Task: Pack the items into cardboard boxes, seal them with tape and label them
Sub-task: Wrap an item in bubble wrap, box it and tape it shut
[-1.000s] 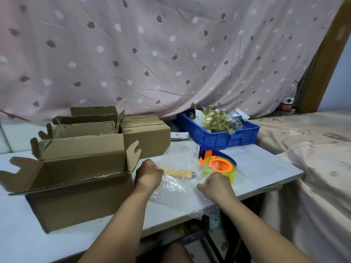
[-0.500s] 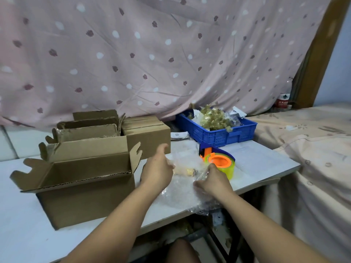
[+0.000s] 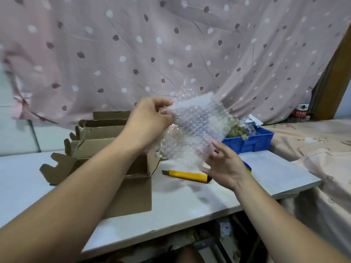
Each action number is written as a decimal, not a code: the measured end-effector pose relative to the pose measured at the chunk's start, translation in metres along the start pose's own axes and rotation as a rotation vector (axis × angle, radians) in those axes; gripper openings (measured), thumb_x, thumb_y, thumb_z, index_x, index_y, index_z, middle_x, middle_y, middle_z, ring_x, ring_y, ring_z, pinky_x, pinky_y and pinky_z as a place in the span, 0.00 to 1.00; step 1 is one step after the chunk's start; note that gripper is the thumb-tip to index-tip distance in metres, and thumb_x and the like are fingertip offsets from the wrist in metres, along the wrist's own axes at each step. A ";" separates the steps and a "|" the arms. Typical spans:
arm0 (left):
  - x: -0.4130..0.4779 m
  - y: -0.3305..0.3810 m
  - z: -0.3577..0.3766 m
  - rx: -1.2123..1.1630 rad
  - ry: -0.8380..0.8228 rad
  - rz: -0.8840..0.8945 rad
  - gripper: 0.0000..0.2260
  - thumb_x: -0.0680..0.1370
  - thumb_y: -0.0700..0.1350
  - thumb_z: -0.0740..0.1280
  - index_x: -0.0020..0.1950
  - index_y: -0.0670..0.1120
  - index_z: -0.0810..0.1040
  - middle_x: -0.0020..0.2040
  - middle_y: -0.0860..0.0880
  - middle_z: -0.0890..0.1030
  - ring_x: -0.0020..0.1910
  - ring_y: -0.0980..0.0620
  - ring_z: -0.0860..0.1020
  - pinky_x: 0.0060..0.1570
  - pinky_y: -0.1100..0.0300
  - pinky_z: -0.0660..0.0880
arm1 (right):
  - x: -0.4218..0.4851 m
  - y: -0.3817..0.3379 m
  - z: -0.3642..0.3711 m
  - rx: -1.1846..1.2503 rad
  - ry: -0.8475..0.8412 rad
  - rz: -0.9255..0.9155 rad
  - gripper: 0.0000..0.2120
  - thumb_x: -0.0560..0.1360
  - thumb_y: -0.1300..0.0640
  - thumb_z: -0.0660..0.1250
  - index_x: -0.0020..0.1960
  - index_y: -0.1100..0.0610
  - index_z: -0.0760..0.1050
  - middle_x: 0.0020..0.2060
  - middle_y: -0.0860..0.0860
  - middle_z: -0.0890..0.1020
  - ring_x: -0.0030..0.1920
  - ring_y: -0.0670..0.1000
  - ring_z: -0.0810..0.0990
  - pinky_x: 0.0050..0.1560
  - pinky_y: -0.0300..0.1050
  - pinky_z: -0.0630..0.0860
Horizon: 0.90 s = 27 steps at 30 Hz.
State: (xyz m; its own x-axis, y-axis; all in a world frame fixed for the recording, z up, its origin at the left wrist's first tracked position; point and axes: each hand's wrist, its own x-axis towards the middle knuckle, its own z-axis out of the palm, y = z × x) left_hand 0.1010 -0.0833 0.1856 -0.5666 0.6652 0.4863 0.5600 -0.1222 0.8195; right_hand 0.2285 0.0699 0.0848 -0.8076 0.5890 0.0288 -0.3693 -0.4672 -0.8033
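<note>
A sheet of clear bubble wrap (image 3: pixel 197 126) is held up in the air above the white table (image 3: pixel 190 204). My left hand (image 3: pixel 150 122) pinches its upper left corner. My right hand (image 3: pixel 224 166) grips its lower right edge with fingers partly spread. An open cardboard box (image 3: pixel 133 194) stands on the table under my left forearm, flaps up. A yellow utility knife (image 3: pixel 187 175) lies flat on the table below the wrap. The tape dispenser (image 3: pixel 247 167) is mostly hidden behind my right hand.
More cardboard boxes (image 3: pixel 102 128) stand behind the open one. A blue crate (image 3: pixel 250 141) with wrapped items sits at the back right of the table. A pink dotted curtain (image 3: pixel 171 44) hangs behind. A bed (image 3: pixel 319 149) lies to the right, and a bottle (image 3: pixel 302 109) stands by the wooden post.
Both hands lifted the bubble wrap off the table into the air. The yellow knife that was under it now lies uncovered. The camera has tilted and moved closer.
</note>
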 end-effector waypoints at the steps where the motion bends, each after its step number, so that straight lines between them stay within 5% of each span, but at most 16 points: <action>1: 0.001 0.000 -0.010 0.014 0.000 -0.013 0.10 0.76 0.38 0.68 0.49 0.53 0.80 0.42 0.52 0.83 0.32 0.59 0.77 0.39 0.61 0.76 | 0.004 -0.004 0.007 -0.011 0.001 -0.038 0.16 0.61 0.54 0.73 0.49 0.51 0.82 0.35 0.46 0.83 0.43 0.48 0.82 0.56 0.47 0.72; 5: 0.007 -0.011 -0.043 -0.020 -0.025 -0.164 0.09 0.75 0.34 0.68 0.53 0.44 0.80 0.38 0.50 0.81 0.26 0.60 0.74 0.27 0.64 0.71 | 0.021 -0.014 0.033 -0.196 0.044 -0.174 0.06 0.70 0.63 0.67 0.45 0.56 0.81 0.37 0.47 0.83 0.38 0.46 0.79 0.37 0.37 0.75; 8: 0.008 -0.024 -0.063 -0.059 0.053 -0.251 0.06 0.74 0.33 0.69 0.46 0.44 0.80 0.39 0.47 0.82 0.31 0.56 0.75 0.29 0.64 0.70 | 0.035 -0.020 0.053 -0.301 0.060 -0.243 0.14 0.74 0.68 0.65 0.36 0.55 0.83 0.34 0.46 0.84 0.36 0.45 0.80 0.41 0.39 0.73; 11: 0.006 -0.034 -0.077 -0.183 0.079 -0.324 0.07 0.73 0.30 0.68 0.41 0.42 0.78 0.34 0.47 0.81 0.36 0.50 0.79 0.31 0.64 0.74 | 0.047 -0.019 0.075 -0.391 0.049 -0.265 0.11 0.74 0.68 0.66 0.40 0.55 0.80 0.31 0.46 0.83 0.35 0.46 0.79 0.40 0.40 0.72; 13: 0.001 -0.036 -0.087 -0.312 0.037 -0.384 0.06 0.74 0.31 0.66 0.41 0.40 0.78 0.30 0.48 0.82 0.31 0.52 0.81 0.25 0.66 0.74 | 0.055 -0.015 0.090 -0.427 0.029 -0.251 0.09 0.75 0.69 0.65 0.42 0.56 0.78 0.29 0.46 0.81 0.35 0.48 0.78 0.38 0.42 0.71; 19: -0.001 -0.057 -0.125 -0.382 0.115 -0.382 0.04 0.75 0.37 0.67 0.49 0.38 0.80 0.35 0.52 0.84 0.35 0.59 0.82 0.34 0.68 0.76 | 0.077 -0.001 0.134 -0.654 -0.081 -0.163 0.15 0.73 0.74 0.64 0.47 0.54 0.75 0.41 0.53 0.80 0.40 0.52 0.80 0.47 0.47 0.73; 22: 0.001 -0.067 -0.142 -0.341 0.152 -0.412 0.08 0.74 0.38 0.68 0.51 0.36 0.79 0.43 0.45 0.84 0.32 0.57 0.81 0.29 0.68 0.76 | 0.079 0.006 0.152 -0.826 -0.185 -0.064 0.21 0.72 0.71 0.65 0.58 0.49 0.73 0.49 0.53 0.80 0.47 0.52 0.78 0.47 0.47 0.72; 24: 0.002 -0.071 -0.150 -0.383 0.151 -0.442 0.09 0.73 0.38 0.69 0.51 0.35 0.78 0.47 0.41 0.83 0.37 0.52 0.81 0.32 0.63 0.79 | 0.080 0.009 0.162 -0.782 -0.247 0.019 0.14 0.75 0.64 0.68 0.56 0.49 0.72 0.49 0.48 0.79 0.49 0.48 0.76 0.51 0.43 0.70; 27: 0.007 -0.076 -0.158 -0.380 0.169 -0.443 0.08 0.71 0.42 0.70 0.47 0.39 0.78 0.41 0.45 0.81 0.33 0.54 0.77 0.27 0.66 0.75 | 0.087 0.011 0.170 -0.733 -0.181 0.050 0.13 0.75 0.51 0.68 0.57 0.53 0.72 0.52 0.48 0.78 0.53 0.51 0.79 0.55 0.47 0.74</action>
State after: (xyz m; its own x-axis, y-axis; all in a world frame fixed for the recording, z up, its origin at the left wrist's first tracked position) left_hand -0.0409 -0.1862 0.1744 -0.8022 0.5903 0.0900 0.0115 -0.1354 0.9907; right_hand 0.0764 0.0036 0.1795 -0.9018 0.4311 0.0284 0.0188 0.1047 -0.9943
